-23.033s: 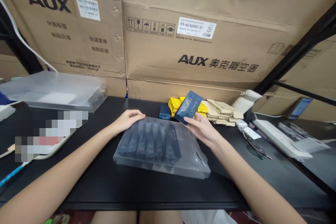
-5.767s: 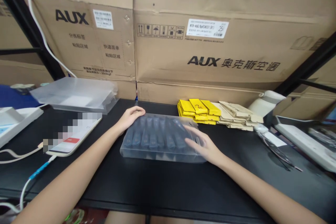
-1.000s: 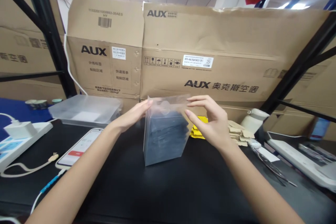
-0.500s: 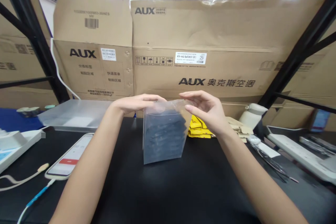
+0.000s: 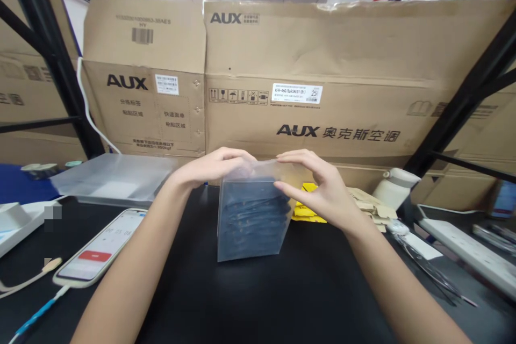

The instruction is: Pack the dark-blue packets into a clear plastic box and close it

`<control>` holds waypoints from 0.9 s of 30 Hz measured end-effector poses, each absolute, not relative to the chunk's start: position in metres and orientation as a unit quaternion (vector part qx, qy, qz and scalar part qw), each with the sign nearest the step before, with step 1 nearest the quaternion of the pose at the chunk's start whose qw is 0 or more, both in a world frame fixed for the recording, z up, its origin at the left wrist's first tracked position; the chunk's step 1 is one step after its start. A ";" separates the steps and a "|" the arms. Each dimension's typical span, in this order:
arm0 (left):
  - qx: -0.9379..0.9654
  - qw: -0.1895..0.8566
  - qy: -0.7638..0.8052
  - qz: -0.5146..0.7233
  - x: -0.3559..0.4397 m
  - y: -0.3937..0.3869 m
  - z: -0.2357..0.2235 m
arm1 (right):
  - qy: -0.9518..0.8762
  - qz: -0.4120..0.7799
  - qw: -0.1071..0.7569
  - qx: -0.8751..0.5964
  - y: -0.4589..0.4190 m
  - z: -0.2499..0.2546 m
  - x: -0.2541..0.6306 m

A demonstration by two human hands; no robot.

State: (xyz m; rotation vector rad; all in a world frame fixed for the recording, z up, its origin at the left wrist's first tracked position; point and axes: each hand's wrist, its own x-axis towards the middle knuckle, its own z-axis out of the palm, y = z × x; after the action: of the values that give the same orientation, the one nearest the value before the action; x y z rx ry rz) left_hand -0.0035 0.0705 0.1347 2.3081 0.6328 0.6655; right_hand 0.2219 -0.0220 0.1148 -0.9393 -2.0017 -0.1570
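A clear plastic box (image 5: 250, 220) stands upright on the black table (image 5: 306, 290), filled with dark blue packets. My left hand (image 5: 212, 166) curls over its top left edge, fingers bent down on the flap. My right hand (image 5: 318, 185) pinches the top right of the box between thumb and fingers. Both hands press on the box's top flap.
Yellow packets (image 5: 302, 207) and tan packets (image 5: 366, 207) lie behind my right hand. A phone (image 5: 99, 247) on a cable lies at the left, with a stack of flat clear boxes (image 5: 115, 177) behind it. Large AUX cartons (image 5: 322, 80) wall the back. A white power strip (image 5: 467, 250) sits at the right.
The box lay flat seconds ago and now stands on end. Over the last second both hands closed in on its top, fingers pressing the flap down.
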 end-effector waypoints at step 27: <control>0.892 0.130 0.323 0.287 -0.038 0.002 0.161 | -0.852 0.046 0.411 -0.321 -0.072 0.126 0.200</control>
State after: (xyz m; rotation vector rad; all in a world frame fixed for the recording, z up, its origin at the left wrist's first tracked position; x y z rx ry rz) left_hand -0.0376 0.0015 0.1613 2.5925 0.9396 0.8343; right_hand 0.2002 -0.0716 0.1255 -0.8071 -2.1450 0.1166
